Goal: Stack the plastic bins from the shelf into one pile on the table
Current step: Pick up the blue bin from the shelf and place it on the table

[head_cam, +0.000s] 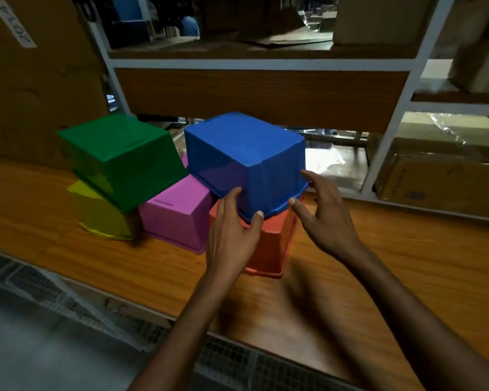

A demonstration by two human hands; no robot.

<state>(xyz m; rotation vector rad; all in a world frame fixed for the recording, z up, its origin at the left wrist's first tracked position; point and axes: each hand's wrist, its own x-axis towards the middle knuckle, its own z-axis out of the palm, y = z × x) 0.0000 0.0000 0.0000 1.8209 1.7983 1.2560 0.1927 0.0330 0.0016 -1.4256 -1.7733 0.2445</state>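
Reaching up from six o'clock, both my forearms cross a wire mesh panel (68, 292) at seven o'clock and then the near edge of the wooden table (407, 263).

My left hand (232, 230) is spread. Its thumb is on the rim at the blue bin's near corner, and its forefinger lies up along the near wall. My right hand (328, 213) is spread too. Its thumb tip touches the same rim further right, and its fingers are fanned beside the right wall. I cannot tell whether those fingers touch it. Neither hand curls round anything.

The blue bin (246, 153) sits between my hands at twelve o'clock from them. It is upside down on top of the orange bin (271, 244) and turned a little askew to it. The orange bin is also upside down, with its rim on the table, and my left hand partly hides it.

At ten o'clock from my left hand, just beside the orange bin, stands an upturned pink bin (178, 218). Further along at nine to ten o'clock, a green bin (122, 159) rests tilted on an upturned yellow bin (102, 215).

Beyond the bins, at twelve o'clock, runs the white metal shelf frame (266, 64) with a brown board below it. Cardboard boxes (441, 182) sit at two o'clock, and a large carton (40, 80) stands at ten o'clock.
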